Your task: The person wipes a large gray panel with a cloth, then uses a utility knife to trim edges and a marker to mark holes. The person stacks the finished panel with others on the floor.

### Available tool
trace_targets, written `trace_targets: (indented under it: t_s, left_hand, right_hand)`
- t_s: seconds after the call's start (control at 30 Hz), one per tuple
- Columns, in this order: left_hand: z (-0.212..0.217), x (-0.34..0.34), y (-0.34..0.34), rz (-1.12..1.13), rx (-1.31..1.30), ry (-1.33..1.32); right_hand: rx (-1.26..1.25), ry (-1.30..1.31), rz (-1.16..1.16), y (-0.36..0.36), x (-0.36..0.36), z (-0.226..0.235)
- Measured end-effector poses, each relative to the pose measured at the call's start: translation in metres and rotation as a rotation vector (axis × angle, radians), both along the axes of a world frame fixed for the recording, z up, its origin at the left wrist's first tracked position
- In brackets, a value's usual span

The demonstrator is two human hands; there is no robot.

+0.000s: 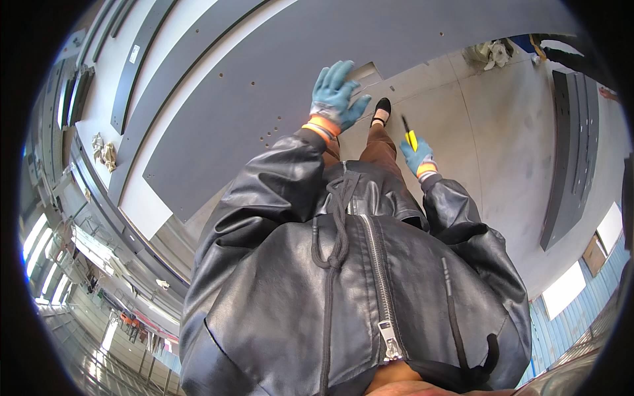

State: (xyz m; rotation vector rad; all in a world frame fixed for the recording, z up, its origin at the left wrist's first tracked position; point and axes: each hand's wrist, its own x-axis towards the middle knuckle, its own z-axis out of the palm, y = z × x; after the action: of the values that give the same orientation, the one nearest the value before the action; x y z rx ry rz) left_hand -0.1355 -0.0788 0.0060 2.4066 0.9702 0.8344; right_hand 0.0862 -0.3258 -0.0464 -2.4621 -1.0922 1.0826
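My left hand (337, 96), in a blue glove with an orange cuff, rests flat with fingers spread on the edge of a large dark grey panel (264, 86) that has small drilled holes. In its matching blue glove, my right hand (417, 157) is closed around a yellow-and-black tool (409, 135), a screwdriver or knife, held over the concrete floor (502, 132). I wear a black leather jacket, and one foot in a dark shoe (382, 109) stands near the panel's corner notch.
More grey panels and strips (132, 79) lie side by side to the left on white sheets. A stack of dark panels (571, 152) lies on the floor at right. Crumpled rags (104, 152) lie at left, and a pile of cloth (490, 54) at the far top.
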Motion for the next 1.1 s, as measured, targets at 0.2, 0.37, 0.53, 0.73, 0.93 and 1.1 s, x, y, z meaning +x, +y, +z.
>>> trace_targets:
  t_s: [0.2, 0.37, 0.53, 0.73, 0.93, 1.1]
  left_hand:
    - [-0.01, -0.034, 0.044, 0.413, 0.211, 0.157]
    - [-0.025, -0.046, 0.046, 0.394, 0.175, 0.389]
    - [-0.022, -0.042, 0.044, 0.376, 0.167, 0.4]
    - [-0.028, -0.042, 0.046, 0.308, 0.172, 0.429]
    - [-0.022, -0.044, 0.038, 0.304, 0.131, 0.397]
    - [0.007, -0.038, 0.043, 0.221, -0.151, 0.51]
  right_hand:
    - [0.387, 1.523, -1.208, 0.084, -0.064, -0.031]
    - [0.089, 1.565, -1.402, 0.147, -0.124, 0.031]
    - [0.197, 1.981, -1.367, 0.14, -0.139, -0.013]
    - [0.096, 2.098, -1.422, 0.145, -0.137, -0.009]
    - [0.036, 1.941, -1.327, 0.153, -0.126, 0.013]
    - [0.151, 1.628, -1.13, 0.144, -0.118, 0.015]
